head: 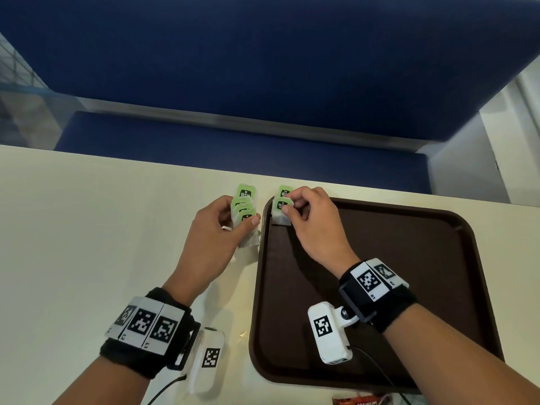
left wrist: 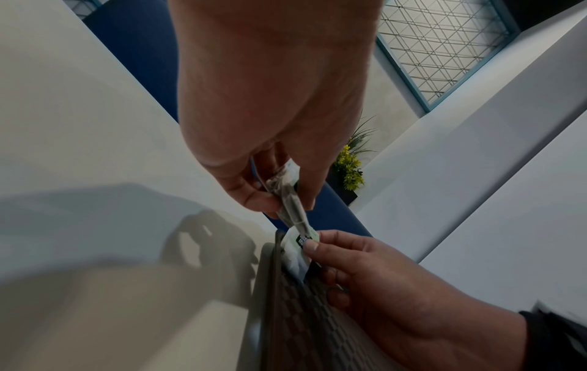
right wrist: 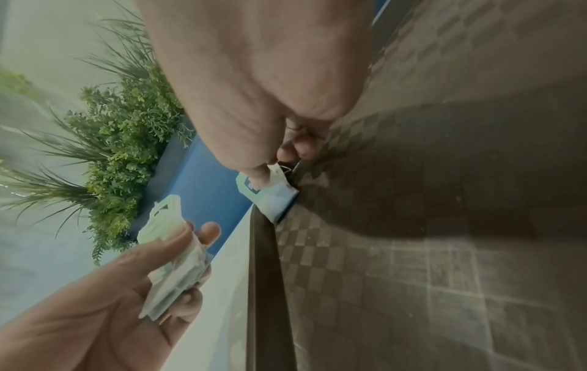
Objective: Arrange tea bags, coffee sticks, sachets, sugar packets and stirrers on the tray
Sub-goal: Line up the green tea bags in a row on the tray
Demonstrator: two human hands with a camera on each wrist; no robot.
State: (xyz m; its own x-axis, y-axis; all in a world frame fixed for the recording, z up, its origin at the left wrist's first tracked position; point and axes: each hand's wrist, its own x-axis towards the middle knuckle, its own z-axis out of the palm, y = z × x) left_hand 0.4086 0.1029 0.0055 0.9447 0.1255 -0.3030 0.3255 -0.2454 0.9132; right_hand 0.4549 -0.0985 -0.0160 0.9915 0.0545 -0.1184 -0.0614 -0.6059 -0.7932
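Note:
A brown tray (head: 409,287) lies on the cream table at the right. My left hand (head: 233,220) holds a stack of several green-tagged tea bags (head: 245,210) just left of the tray's far left corner; the same stack (right wrist: 173,253) shows in the right wrist view. My right hand (head: 287,204) pinches a tea bag (head: 281,213) by its green tag, its lower edge resting inside the tray's far left corner (right wrist: 279,200). A second green tag (head: 285,190) shows just behind it. In the left wrist view the left hand's stack (left wrist: 287,198) hangs above the right hand's tea bag (left wrist: 298,253).
A red-brown packet marked PREMIUM (head: 362,401) pokes in at the bottom edge, near the tray's near side. A small scrap (head: 243,334) lies on the table left of the tray. A blue bench (head: 263,83) runs along the table's far edge (head: 117,159).

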